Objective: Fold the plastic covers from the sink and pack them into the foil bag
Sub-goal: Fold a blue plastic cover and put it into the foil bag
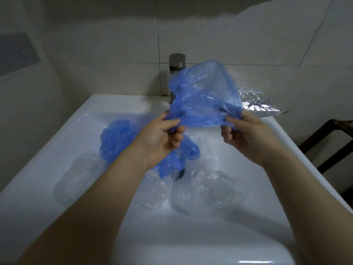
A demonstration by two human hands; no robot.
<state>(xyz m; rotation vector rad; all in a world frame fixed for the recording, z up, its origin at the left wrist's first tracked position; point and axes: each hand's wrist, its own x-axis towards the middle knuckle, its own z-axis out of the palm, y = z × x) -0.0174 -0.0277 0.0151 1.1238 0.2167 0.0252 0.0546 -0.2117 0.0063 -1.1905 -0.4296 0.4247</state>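
A blue plastic cover (204, 94) is stretched in the air above the white sink (57, 131). My left hand (162, 138) pinches its lower left edge and my right hand (246, 136) pinches its lower right edge, so the cover billows up between them. More crumpled blue covers (118, 140) lie in the basin behind my left arm, reaching down to the drain. Several clear plastic covers (208, 192) lie in the front of the basin. The silver foil bag (257, 104) lies flat on the sink's back right corner, partly hidden by the held cover.
A grey tap (176, 67) stands at the back of the sink, just behind the held cover. Tiled wall rises behind it. A dark frame (334, 138) stands to the right of the sink.
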